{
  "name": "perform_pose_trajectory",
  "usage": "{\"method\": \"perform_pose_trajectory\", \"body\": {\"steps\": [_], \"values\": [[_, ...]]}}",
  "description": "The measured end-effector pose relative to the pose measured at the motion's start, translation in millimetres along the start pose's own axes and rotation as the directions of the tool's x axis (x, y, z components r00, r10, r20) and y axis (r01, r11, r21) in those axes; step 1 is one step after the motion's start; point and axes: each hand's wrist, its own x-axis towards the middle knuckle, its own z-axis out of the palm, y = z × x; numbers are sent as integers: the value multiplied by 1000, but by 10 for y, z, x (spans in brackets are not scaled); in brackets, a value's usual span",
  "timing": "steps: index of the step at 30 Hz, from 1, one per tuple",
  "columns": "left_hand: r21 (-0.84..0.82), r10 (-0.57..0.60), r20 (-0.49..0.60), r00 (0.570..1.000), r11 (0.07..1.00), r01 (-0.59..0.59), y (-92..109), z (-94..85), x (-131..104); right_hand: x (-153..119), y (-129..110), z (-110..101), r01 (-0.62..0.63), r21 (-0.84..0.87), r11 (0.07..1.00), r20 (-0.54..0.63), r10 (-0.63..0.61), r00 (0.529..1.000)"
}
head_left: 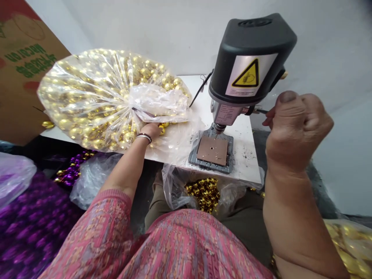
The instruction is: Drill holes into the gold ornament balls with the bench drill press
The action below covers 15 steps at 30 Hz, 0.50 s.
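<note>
A large clear bag (95,97) full of shiny gold balls lies on the left part of the white table. My left hand (152,131) reaches into its opening beside a few gold balls (163,128); its fingertips are partly hidden by plastic and balls. To the right stands a black drill press (252,58) with a yellow warning label. My right hand (296,124) is closed round the lever (261,111) at the machine's right side. Beneath the drill chuck, a brown square block (212,150) with a small hole rests on the grey metal base (194,158).
An open bag of gold balls (205,193) sits between the legs below the table (247,166). Purple balls (35,228) in plastic fill the lower left. A cardboard box (23,69) stands at the far left, and another gold-ball bag (353,244) at lower right.
</note>
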Motion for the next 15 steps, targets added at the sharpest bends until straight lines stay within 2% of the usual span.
{"method": "perform_pose_trajectory", "body": {"steps": [3,5,11,13,15], "values": [[-58,50,122,991,997,-43,138,44,-7,-24,-5,8,10,-18,1000,-13,-10,1000],[-94,91,161,983,993,-77,216,85,-23,-40,-4,9,9,-27,1000,-28,-10,1000],[-120,115,335,935,990,-78,441,162,-169,-67,14,11,30,-70,997,-30,-32,999],[-85,144,346,927,989,-122,497,163,-221,-75,14,17,38,-60,998,-34,-40,999],[-92,205,279,938,978,-186,523,170,-276,-83,8,19,30,-46,998,-31,-32,999]]}}
